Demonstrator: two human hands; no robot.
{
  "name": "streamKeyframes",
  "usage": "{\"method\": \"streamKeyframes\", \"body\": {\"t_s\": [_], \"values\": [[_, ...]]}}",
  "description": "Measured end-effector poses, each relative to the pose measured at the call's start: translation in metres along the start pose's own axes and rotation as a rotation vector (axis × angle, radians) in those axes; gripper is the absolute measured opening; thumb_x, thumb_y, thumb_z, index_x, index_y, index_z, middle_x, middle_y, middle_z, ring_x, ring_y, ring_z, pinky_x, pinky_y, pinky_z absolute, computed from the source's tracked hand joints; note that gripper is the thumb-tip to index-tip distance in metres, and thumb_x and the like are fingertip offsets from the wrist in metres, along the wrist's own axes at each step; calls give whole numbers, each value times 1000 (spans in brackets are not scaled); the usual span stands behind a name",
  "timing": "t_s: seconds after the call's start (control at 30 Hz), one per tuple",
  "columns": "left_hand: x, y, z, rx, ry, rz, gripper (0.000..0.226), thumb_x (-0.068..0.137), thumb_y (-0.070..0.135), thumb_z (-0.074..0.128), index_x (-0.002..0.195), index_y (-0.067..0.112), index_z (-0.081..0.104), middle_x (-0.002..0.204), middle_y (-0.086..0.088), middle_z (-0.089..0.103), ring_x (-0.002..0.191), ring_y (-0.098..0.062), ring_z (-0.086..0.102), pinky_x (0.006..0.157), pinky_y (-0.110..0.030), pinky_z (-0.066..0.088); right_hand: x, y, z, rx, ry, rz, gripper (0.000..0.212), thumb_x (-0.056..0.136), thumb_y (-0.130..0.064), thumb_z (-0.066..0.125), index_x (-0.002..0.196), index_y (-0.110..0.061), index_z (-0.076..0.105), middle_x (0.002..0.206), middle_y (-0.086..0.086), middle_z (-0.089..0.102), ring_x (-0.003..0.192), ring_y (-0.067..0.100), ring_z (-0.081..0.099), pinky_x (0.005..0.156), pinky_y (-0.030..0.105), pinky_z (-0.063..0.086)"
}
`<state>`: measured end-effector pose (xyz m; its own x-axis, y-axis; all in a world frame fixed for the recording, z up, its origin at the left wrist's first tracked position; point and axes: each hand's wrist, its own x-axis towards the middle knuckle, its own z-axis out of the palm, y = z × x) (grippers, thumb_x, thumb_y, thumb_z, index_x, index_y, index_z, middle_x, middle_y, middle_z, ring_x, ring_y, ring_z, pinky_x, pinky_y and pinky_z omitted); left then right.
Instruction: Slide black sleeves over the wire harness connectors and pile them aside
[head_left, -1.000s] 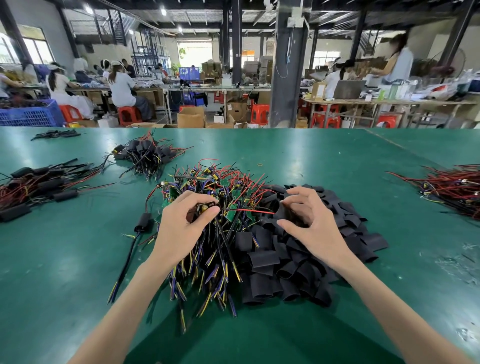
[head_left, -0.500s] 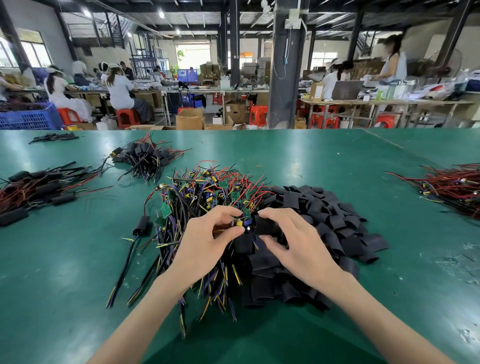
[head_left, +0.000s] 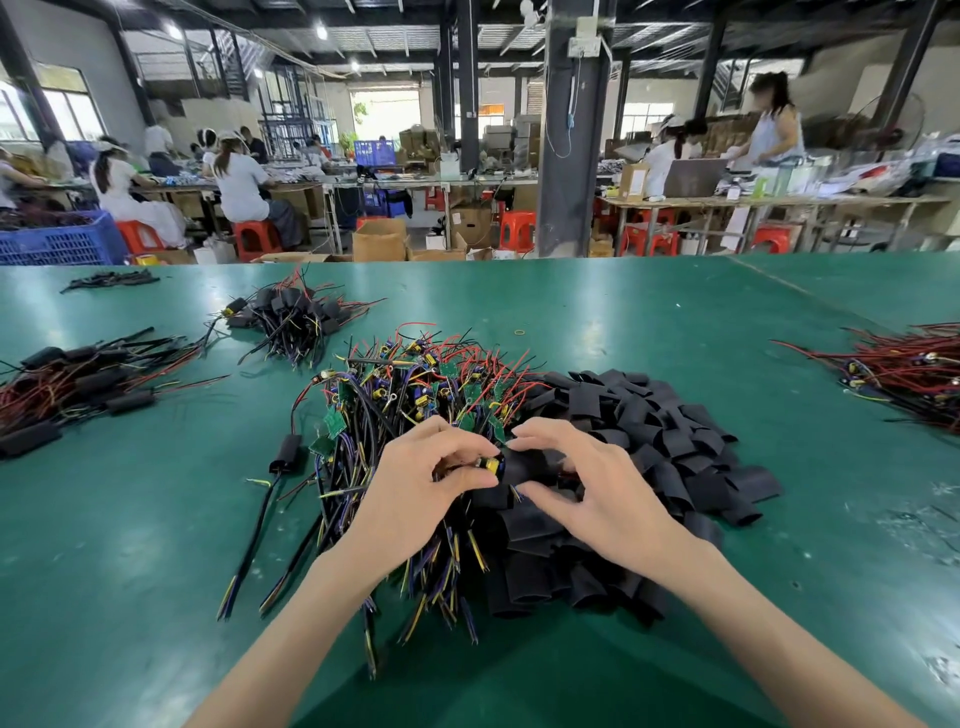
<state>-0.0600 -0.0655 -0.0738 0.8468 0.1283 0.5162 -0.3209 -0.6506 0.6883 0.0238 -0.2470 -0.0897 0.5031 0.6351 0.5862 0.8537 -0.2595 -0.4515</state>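
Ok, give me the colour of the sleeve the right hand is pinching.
The sleeve is plain black, head view.

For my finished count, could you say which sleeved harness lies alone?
The one sleeved harness just left of the central wire heap; the rest lie in piles farther left.

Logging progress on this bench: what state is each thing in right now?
Left hand, pinches a harness connector.
Right hand, pinches a black sleeve.
Harness connector, bare, at the sleeve's mouth.
Black sleeve, held, mouth facing the connector.
Loose sleeve pile, unused, heaped on the table.
Bare harness pile, unsleeved, tangled.
Single harness, sleeved, lying apart at the left.
Far piles, sleeved, set aside.
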Motion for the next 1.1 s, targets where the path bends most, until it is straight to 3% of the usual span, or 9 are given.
{"method": "streamKeyframes", "body": {"t_s": [0.1,0.2,0.4,0.6,0.7,0.8,0.93,1.0,1.1], "values": [[-2,4,6,-27,17,-51,37,71,6,79,87,34,60,74,5,64,73,-2,58,71,-6,40,-2,-4,2,-40,2,-32,49,80,-22,64,121,-39,42,115,-20,58,110,-5,52,92,16,40],[-2,4,5,-14,13,-44,38,75,4,76,88,36,59,77,7,68,78,0,62,77,-8,43,-3,-7,2,-61,21,-41,49,81,-20,64,120,-40,42,114,-18,59,110,-1,53,94,24,42],[-1,4,3,-25,2,-56,30,80,2,71,96,26,67,85,13,70,82,3,63,77,-6,42,-4,-7,3,-47,46,-60,48,81,-19,66,120,-36,44,117,-18,58,112,-2,52,94,23,42],[-2,5,0,-30,27,-34,39,79,0,71,88,38,66,81,17,69,81,6,62,76,-3,41,-4,-9,5,-8,63,-83,46,82,-17,67,121,-32,47,119,-21,55,112,-3,53,95,23,42],[-1,6,-2,-12,56,-12,37,79,0,71,90,35,67,80,14,69,79,4,63,75,-3,42,-2,-11,6,1,56,-86,48,84,-17,67,127,-27,47,126,-17,54,120,-2,48,101,22,38],[5,6,-18,-10,236,22,35,80,-1,68,94,31,67,78,13,69,72,0,62,69,-5,41,1,-9,2,-105,127,-116,49,87,-22,64,132,-15,47,136,-4,47,129,9,40,109,26,30],[16,-17,-66,-3,668,10,29,87,1,59,103,25,63,73,8,63,61,-7,51,61,-19,40,3,-2,-8,-174,225,-33,40,86,-15,63,124,-13,52,126,1,50,121,17,44,102,36,36],[17,-37,-87,26,811,-139,24,90,5,56,107,22,62,71,3,60,63,-17,53,65,-23,42,3,3,-13,-190,203,-5,34,82,-9,65,115,-12,57,118,2,53,115,19,47,98,38,38],[12,-72,-104,274,819,-477,20,91,11,52,105,18,65,83,-15,66,83,-34,61,82,-35,45,5,6,-18,-114,-28,-27,23,77,-7,68,97,-15,63,97,-3,59,98,16,50,89,38,41]]}}
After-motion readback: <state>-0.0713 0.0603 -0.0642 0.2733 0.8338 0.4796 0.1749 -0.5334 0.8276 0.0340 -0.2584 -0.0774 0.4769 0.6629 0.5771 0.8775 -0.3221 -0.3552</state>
